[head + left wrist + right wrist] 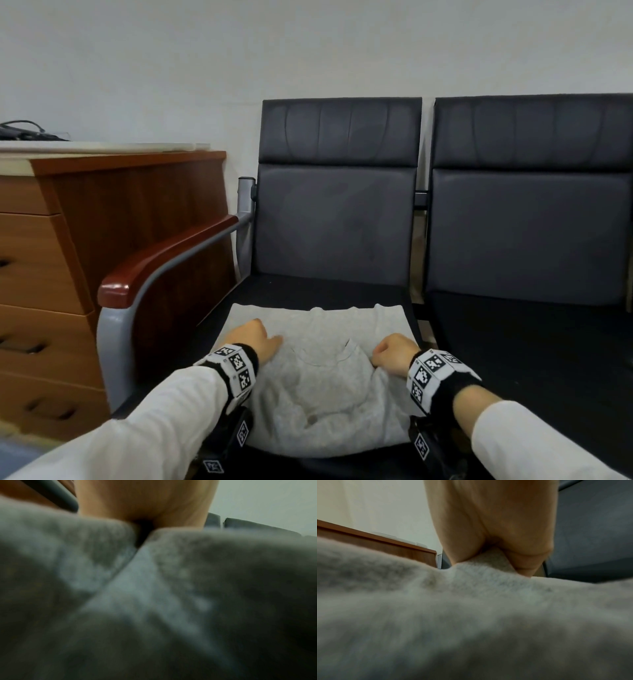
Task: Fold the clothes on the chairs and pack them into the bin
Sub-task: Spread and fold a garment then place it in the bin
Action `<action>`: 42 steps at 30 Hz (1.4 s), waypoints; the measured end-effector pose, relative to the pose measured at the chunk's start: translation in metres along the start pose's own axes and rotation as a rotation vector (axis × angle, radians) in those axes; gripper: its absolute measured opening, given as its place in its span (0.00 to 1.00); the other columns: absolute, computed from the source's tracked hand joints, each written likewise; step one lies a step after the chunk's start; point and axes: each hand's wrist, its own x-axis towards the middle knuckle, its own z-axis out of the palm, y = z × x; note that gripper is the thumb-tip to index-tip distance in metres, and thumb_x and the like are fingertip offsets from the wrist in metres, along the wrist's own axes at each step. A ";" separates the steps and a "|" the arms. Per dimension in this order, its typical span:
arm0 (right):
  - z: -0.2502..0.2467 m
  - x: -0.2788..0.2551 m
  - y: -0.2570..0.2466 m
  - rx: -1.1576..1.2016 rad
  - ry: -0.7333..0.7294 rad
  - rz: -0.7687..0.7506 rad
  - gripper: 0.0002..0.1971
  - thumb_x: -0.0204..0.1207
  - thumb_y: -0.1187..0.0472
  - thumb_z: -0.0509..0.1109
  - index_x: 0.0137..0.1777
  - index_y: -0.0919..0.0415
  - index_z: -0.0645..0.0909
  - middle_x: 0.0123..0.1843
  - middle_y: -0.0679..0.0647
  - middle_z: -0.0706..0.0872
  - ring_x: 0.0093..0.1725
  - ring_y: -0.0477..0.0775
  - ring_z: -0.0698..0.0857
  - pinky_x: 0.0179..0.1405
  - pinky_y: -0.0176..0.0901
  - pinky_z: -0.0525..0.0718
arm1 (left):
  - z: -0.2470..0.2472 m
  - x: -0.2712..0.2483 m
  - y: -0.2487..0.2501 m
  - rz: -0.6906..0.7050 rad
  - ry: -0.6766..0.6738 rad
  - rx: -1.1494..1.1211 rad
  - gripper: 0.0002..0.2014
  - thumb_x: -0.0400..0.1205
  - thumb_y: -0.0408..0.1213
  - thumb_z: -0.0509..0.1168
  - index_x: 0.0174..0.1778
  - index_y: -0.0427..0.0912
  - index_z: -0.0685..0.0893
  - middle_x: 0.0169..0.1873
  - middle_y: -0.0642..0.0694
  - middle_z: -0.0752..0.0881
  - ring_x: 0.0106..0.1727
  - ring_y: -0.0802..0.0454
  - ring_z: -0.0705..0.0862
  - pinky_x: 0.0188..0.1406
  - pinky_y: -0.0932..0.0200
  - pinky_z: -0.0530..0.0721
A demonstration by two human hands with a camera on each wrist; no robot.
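Note:
A light grey garment (325, 394) lies spread on the seat of the left black chair (335, 219), with a rumpled bulge in its middle. My left hand (255, 337) sits on its left part with fingers curled into the cloth and thumb pointing right. My right hand (394, 354) is a fist on the right part, bunching fabric. In the right wrist view the garment (471, 601) rises in a fold pinched between thumb and fingers of the right hand (496, 520). The left wrist view shows blurred garment (137, 588) folds meeting the left hand (145, 500). No bin is in view.
A wooden armrest (164, 260) on a grey metal frame borders the seat on the left. Beyond it stands a brown drawer cabinet (51, 257) with cables on top. A second black chair (531, 222) stands at the right, its seat bare. A white wall is behind.

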 end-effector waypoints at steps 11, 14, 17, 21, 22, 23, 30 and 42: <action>-0.007 0.002 0.007 0.058 0.069 0.083 0.13 0.74 0.53 0.70 0.49 0.64 0.84 0.50 0.59 0.88 0.54 0.58 0.86 0.46 0.41 0.82 | 0.002 0.001 0.001 0.108 -0.018 -0.009 0.04 0.80 0.43 0.64 0.45 0.48 0.81 0.46 0.48 0.85 0.51 0.49 0.84 0.53 0.57 0.82; -0.007 0.005 0.010 0.010 0.064 0.129 0.17 0.76 0.53 0.67 0.58 0.66 0.81 0.58 0.60 0.86 0.58 0.59 0.84 0.51 0.41 0.81 | 0.003 0.006 -0.003 0.055 -0.009 0.061 0.09 0.82 0.40 0.60 0.52 0.43 0.83 0.48 0.45 0.85 0.50 0.48 0.83 0.51 0.57 0.81; -0.011 0.003 0.011 0.002 0.047 0.129 0.22 0.77 0.51 0.65 0.63 0.67 0.79 0.62 0.60 0.84 0.59 0.60 0.83 0.56 0.43 0.81 | 0.000 0.007 -0.008 0.014 -0.001 0.020 0.13 0.83 0.44 0.60 0.58 0.42 0.81 0.49 0.46 0.83 0.51 0.49 0.82 0.50 0.58 0.79; -0.034 -0.014 0.015 0.246 -0.034 0.117 0.23 0.73 0.45 0.68 0.59 0.62 0.82 0.60 0.58 0.84 0.57 0.58 0.82 0.59 0.47 0.80 | -0.026 -0.006 -0.016 -0.011 -0.124 -0.110 0.20 0.85 0.48 0.55 0.61 0.37 0.83 0.60 0.39 0.81 0.63 0.41 0.81 0.63 0.54 0.78; -0.044 -0.022 0.018 0.369 -0.104 0.109 0.19 0.68 0.47 0.71 0.50 0.62 0.84 0.53 0.58 0.85 0.52 0.57 0.84 0.56 0.48 0.82 | -0.037 -0.010 -0.022 -0.041 -0.187 -0.190 0.19 0.83 0.47 0.58 0.56 0.36 0.86 0.58 0.37 0.81 0.61 0.39 0.82 0.61 0.52 0.79; -0.055 -0.033 0.021 0.476 -0.194 0.096 0.14 0.63 0.50 0.74 0.41 0.62 0.84 0.45 0.58 0.85 0.46 0.56 0.85 0.49 0.47 0.83 | -0.048 -0.014 -0.030 -0.072 -0.265 -0.290 0.17 0.78 0.46 0.63 0.50 0.35 0.87 0.54 0.36 0.82 0.55 0.37 0.83 0.57 0.50 0.82; -0.108 -0.076 0.026 0.519 -0.341 -0.056 0.21 0.42 0.64 0.72 0.39 0.68 0.89 0.42 0.63 0.87 0.43 0.56 0.86 0.38 0.42 0.81 | -0.129 -0.056 -0.077 0.073 -0.552 -0.428 0.05 0.79 0.30 0.67 0.38 0.36 0.86 0.34 0.41 0.86 0.34 0.51 0.86 0.33 0.59 0.84; -0.112 -0.003 0.007 0.788 0.230 -0.108 0.06 0.74 0.71 0.69 0.42 0.65 0.87 0.45 0.60 0.88 0.47 0.58 0.85 0.43 0.47 0.80 | -0.142 0.010 -0.056 0.113 0.209 -0.633 0.03 0.78 0.27 0.69 0.46 0.36 0.85 0.39 0.41 0.86 0.41 0.49 0.84 0.31 0.63 0.85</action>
